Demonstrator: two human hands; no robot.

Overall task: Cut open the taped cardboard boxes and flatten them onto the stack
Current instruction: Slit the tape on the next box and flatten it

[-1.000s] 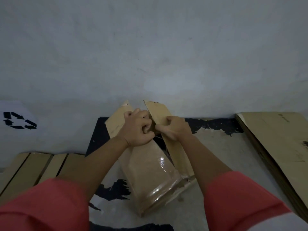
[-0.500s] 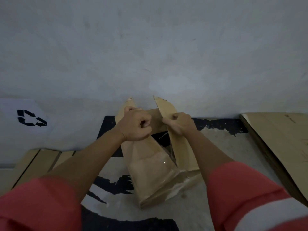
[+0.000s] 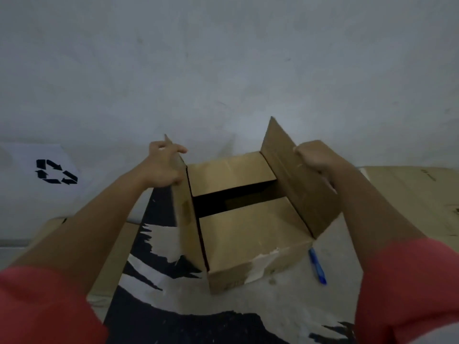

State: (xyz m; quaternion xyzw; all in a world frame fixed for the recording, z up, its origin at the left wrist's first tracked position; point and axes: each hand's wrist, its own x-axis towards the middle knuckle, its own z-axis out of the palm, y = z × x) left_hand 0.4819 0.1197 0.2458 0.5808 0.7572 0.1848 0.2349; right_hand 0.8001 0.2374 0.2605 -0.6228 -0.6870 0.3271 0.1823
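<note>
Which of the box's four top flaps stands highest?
The right-hand flap of the brown cardboard box, held by the right hand; the two inner flaps lie flat, the left flap, at the left hand, is lower.

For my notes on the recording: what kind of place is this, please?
Probably a recycling or storage corner: a recycling sign on the bare wall, flattened cardboard stacked at the right, and an opened box.

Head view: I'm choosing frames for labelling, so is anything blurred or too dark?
Head view: the left flap, by the left hand, is motion-smeared; the right flap in the right hand is sharper; the box interior is black shadow; light is dim, without glare.
</note>
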